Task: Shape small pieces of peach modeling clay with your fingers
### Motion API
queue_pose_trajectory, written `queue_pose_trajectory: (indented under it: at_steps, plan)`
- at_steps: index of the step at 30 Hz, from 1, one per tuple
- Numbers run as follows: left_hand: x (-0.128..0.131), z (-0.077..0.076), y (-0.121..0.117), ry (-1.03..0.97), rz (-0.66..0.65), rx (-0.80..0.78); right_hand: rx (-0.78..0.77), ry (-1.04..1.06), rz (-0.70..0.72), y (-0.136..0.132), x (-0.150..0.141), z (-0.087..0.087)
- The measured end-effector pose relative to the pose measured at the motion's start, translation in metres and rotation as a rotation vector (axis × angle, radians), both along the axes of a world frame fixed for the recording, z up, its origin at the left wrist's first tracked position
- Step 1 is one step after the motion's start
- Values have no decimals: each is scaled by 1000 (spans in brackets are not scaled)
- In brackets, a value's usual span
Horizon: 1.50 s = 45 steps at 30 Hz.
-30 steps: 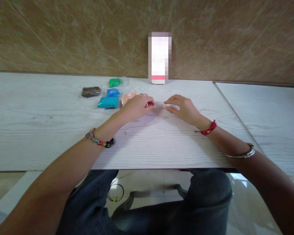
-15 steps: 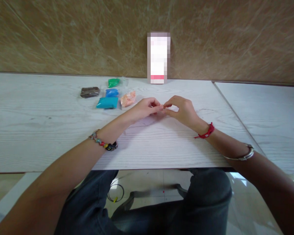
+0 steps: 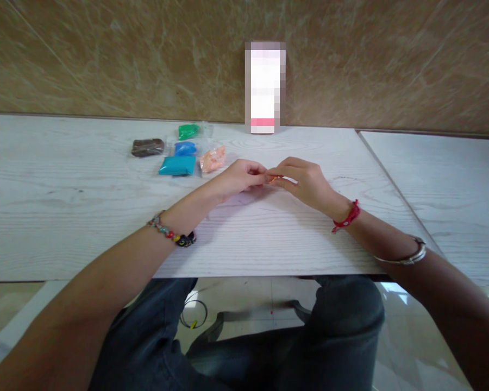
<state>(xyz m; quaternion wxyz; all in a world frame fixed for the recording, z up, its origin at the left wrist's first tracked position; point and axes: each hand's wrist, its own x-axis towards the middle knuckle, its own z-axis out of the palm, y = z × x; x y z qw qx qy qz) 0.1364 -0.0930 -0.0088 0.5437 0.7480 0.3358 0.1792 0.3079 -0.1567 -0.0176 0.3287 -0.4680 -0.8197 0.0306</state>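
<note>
Over the white wood-grain table [image 3: 252, 239], my left hand [image 3: 243, 178] and my right hand [image 3: 305, 178] meet fingertip to fingertip. A small piece of peach-orange clay [image 3: 274, 179] shows between the fingertips, mostly covered by them. Both hands pinch at it, with the right thumb and fingers closed around its near side. To the left of my left hand lies a clear bag of peach clay [image 3: 213, 159]. Beside that bag are a turquoise clay packet [image 3: 177, 165] and a bag of blue clay [image 3: 185, 148].
Farther back lie a bag of green clay [image 3: 188, 131] and a bag of brown clay [image 3: 147, 147]. A blurred-out upright phone-like object [image 3: 263, 89] leans on the brown marbled wall [image 3: 370, 65]. A table seam [image 3: 399, 190] runs on the right.
My right fingers have flattened and closed further over the peach clay, and the right hand has turned slightly. The whole view has shifted a little; the packets lie as before.
</note>
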Motion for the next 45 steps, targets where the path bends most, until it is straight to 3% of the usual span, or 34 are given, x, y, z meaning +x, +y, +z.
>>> queue_pose_trajectory:
  at_steps: [3, 9, 17, 27, 35, 40, 45]
  plan:
    - [-1, 1, 4, 75, 25, 66, -37, -43, -34, 0, 0, 0]
    - [-11, 0, 26, 226, 244, 381, -154, -62, -71, 3, 2, -5]
    - [-15, -5, 26, 499, 218, 818, -183, -57, -101, -4, -2, -4]
    - [-15, -6, 29, 518, 205, 845, -143, -163, -111, -1, -7, -9]
    - [-16, -9, 31, 495, 185, 865, -172, -50, -98, -4, -1, -6]
    - [-16, -9, 31, 521, 159, 890, -149, -269, 77, -13, 6, 5]
    - [-15, -9, 29, 534, 156, 910, -91, -547, -8, -23, 0, 9]
